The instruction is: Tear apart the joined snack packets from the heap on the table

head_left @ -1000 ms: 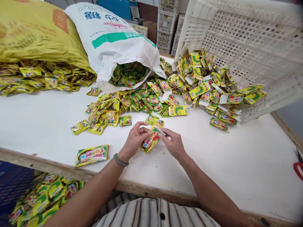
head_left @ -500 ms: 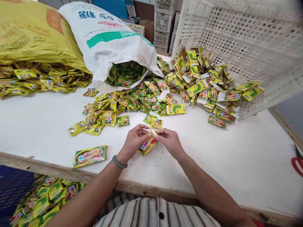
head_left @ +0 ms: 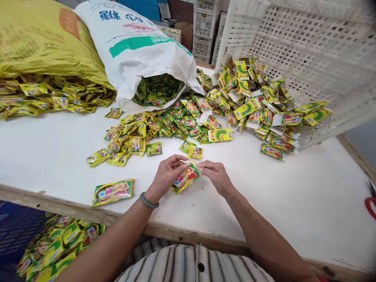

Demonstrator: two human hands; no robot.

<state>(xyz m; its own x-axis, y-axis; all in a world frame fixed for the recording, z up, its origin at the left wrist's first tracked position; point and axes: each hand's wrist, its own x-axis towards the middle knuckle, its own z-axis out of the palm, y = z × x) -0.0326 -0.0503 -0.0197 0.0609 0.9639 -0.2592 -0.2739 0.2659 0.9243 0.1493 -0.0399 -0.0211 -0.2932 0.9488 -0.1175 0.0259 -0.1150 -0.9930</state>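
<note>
A small candy box (head_left: 185, 179), yellow and green with "TWINS" lettering, is tilted between my hands near the table's front. My left hand (head_left: 169, 174) is closed on its upper left side, thumb across the top edge. The fingers of my right hand (head_left: 216, 174) pinch the box's upper right end, where the flap is; that end is partly hidden by the fingertips. Just beyond my fingers lie a yellow candy sachet (head_left: 195, 152) and a green candy sachet (head_left: 185, 146). Another candy box (head_left: 113, 192) lies flat to the left, its printed face up.
Loose sachets (head_left: 129, 141) spill from a white sack (head_left: 147, 51); a yellow sack (head_left: 49, 43) stands left. Open boxes (head_left: 249, 98) pile out of a tipped white crate (head_left: 308, 51). Red-handled scissors (head_left: 371, 205) lie far right. A blue crate (head_left: 17, 231) and filled boxes (head_left: 58, 246) are below the edge.
The white flap that showed at the box's top end is now folded down or covered by my fingers. The box's printed face has turned more into view, and my right hand has shifted slightly right.
</note>
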